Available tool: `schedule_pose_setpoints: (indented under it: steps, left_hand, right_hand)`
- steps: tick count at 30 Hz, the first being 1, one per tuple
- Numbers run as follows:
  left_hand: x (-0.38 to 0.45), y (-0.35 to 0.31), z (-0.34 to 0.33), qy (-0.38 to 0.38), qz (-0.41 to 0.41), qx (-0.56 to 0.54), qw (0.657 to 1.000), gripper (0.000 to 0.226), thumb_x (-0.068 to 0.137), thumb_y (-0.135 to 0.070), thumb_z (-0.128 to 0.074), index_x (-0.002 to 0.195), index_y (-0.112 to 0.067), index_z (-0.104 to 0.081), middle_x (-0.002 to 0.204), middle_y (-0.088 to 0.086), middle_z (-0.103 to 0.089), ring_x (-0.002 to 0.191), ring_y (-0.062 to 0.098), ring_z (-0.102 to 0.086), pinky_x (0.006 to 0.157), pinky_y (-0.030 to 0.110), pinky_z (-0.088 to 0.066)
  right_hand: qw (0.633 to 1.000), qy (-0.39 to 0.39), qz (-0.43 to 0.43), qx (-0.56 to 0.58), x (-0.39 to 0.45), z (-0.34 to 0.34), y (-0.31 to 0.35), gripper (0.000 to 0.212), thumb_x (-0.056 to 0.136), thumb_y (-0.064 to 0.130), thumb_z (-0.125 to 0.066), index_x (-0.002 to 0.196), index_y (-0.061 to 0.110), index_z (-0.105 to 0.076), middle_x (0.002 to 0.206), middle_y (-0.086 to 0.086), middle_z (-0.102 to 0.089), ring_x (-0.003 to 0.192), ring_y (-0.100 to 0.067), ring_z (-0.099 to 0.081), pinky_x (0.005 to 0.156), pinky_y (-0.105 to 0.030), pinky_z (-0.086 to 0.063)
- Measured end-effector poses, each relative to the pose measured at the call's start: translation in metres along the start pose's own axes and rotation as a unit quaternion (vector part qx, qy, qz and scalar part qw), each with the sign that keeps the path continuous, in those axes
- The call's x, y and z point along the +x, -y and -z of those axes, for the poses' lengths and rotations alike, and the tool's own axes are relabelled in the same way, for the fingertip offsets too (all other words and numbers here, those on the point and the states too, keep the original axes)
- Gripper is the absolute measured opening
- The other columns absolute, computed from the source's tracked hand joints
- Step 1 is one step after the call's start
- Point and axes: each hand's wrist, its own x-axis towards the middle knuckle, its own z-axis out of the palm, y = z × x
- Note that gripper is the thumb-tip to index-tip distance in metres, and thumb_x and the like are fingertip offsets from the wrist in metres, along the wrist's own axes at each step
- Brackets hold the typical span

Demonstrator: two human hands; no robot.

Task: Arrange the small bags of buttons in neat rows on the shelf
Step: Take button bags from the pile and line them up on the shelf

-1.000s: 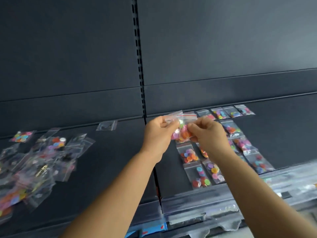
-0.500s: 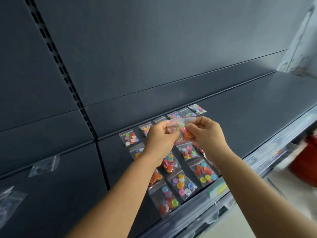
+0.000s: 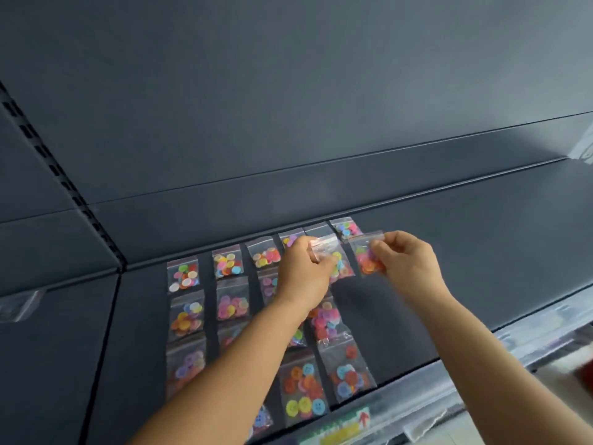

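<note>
Small clear zip bags of coloured buttons lie in rows on the dark shelf, for example one bag at the back left and another near the front edge. My left hand pinches the top of a bag of pastel buttons above the rows. To its right, my right hand pinches a separate bag of orange and red buttons. Both held bags hang just in front of the back row. My left forearm covers parts of the middle columns.
The shelf's back panel rises close behind the rows. A slotted upright divides this bay from the left one, where a lone clear bag lies. A transparent price rail runs along the front edge.
The view has swung right and closer to the rows. The bags that both hands held together are now pulled apart, one in each hand, the right hand moving rightward.
</note>
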Motion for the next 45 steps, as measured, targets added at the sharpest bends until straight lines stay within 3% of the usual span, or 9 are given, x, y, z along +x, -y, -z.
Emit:
schedule_pose_setpoints:
  steps: [6, 11, 14, 20, 23, 27, 33, 38, 45]
  left_hand:
    - [0.010, -0.011, -0.041, -0.046, 0.028, 0.094, 0.994, 0.030, 0.091, -0.015, -0.059, 0.119, -0.019, -0.049, 0.103, -0.001, -0.059, 0.066, 0.011, -0.052, 0.056, 0.025, -0.041]
    - [0.009, -0.015, -0.052, -0.077, 0.024, 0.180, 0.980, 0.038, 0.092, -0.014, -0.059, 0.125, -0.020, -0.042, 0.125, 0.002, -0.049, 0.081, 0.019, -0.058, 0.068, 0.029, -0.044]
    - [0.010, -0.016, -0.056, -0.074, 0.001, 0.253, 0.965, 0.038, 0.093, -0.013, -0.059, 0.127, -0.017, -0.043, 0.132, 0.004, -0.040, 0.092, 0.022, -0.060, 0.074, 0.031, -0.049]
    - [0.010, -0.008, -0.052, -0.074, -0.115, 0.367, 0.920, 0.025, 0.093, -0.008, -0.056, 0.117, -0.008, -0.061, 0.119, 0.004, -0.050, 0.114, 0.021, -0.043, 0.088, 0.033, -0.048]
    - [0.005, 0.001, -0.053, -0.013, -0.156, 0.389, 0.908, 0.019, 0.090, -0.005, -0.056, 0.106, -0.007, -0.066, 0.114, 0.004, -0.058, 0.109, 0.022, -0.048, 0.085, 0.039, -0.049]
    - [0.000, 0.006, -0.055, 0.016, -0.148, 0.406, 0.902, 0.026, 0.093, -0.007, -0.050, 0.114, -0.013, -0.064, 0.114, 0.001, -0.059, 0.107, 0.023, -0.053, 0.079, 0.034, -0.047]
    - [-0.003, 0.000, -0.052, 0.013, -0.143, 0.431, 0.891, 0.023, 0.091, -0.002, -0.048, 0.106, -0.011, -0.062, 0.108, 0.004, -0.060, 0.096, 0.025, -0.058, 0.066, 0.031, -0.038]
    - [-0.004, -0.001, -0.052, 0.010, -0.149, 0.424, 0.893, 0.024, 0.091, -0.001, -0.049, 0.107, -0.011, -0.064, 0.109, 0.003, -0.062, 0.097, 0.025, -0.060, 0.073, 0.035, -0.049]
    - [-0.007, -0.004, -0.054, 0.017, -0.140, 0.441, 0.886, 0.028, 0.093, -0.003, -0.049, 0.118, -0.010, -0.058, 0.116, 0.004, -0.058, 0.101, 0.025, -0.057, 0.074, 0.034, -0.049]
  right_hand:
    - [0.994, 0.074, 0.007, -0.082, 0.043, 0.013, -0.021, 0.010, 0.082, 0.009, -0.056, 0.087, 0.017, -0.057, 0.074, 0.004, -0.071, 0.075, -0.021, -0.067, 0.074, -0.035, -0.054]
    - [0.983, 0.104, 0.038, -0.144, 0.055, 0.006, -0.028, 0.016, 0.087, 0.009, -0.054, 0.098, 0.018, -0.050, 0.086, 0.005, -0.061, 0.078, -0.015, -0.056, 0.062, -0.023, -0.039]
    - [0.976, 0.107, 0.056, -0.181, 0.056, 0.003, -0.031, 0.021, 0.087, 0.008, -0.051, 0.107, 0.014, -0.047, 0.086, 0.002, -0.058, 0.083, -0.021, -0.055, 0.069, -0.028, -0.040]
    - [0.945, 0.119, 0.146, -0.269, 0.058, 0.009, -0.032, 0.029, 0.087, 0.016, -0.058, 0.115, 0.013, -0.053, 0.112, -0.004, -0.046, 0.101, -0.025, -0.049, 0.075, -0.028, -0.035]
    - [0.907, 0.178, 0.237, -0.298, 0.056, 0.018, -0.034, 0.016, 0.087, 0.017, -0.061, 0.102, 0.016, -0.067, 0.108, -0.002, -0.054, 0.100, -0.024, -0.051, 0.077, -0.032, -0.042]
    - [0.862, 0.219, 0.287, -0.355, 0.050, 0.022, -0.039, 0.016, 0.090, 0.017, -0.055, 0.081, 0.018, -0.068, 0.098, 0.001, -0.061, 0.093, -0.026, -0.052, 0.074, -0.039, -0.048]
    - [0.872, 0.181, 0.261, -0.372, 0.052, 0.018, -0.035, 0.019, 0.094, 0.020, -0.051, 0.093, 0.015, -0.070, 0.110, 0.000, -0.060, 0.100, -0.022, -0.048, 0.072, -0.031, -0.043]
    - [0.864, 0.187, 0.275, -0.379, 0.052, 0.020, -0.037, 0.020, 0.094, 0.022, -0.051, 0.100, 0.017, -0.069, 0.113, 0.000, -0.060, 0.103, -0.023, -0.048, 0.073, -0.030, -0.043]
    - [0.860, 0.190, 0.290, -0.374, 0.047, 0.024, -0.034, 0.025, 0.092, 0.022, -0.055, 0.114, 0.020, -0.065, 0.120, 0.000, -0.059, 0.109, -0.025, -0.048, 0.078, -0.026, -0.037]
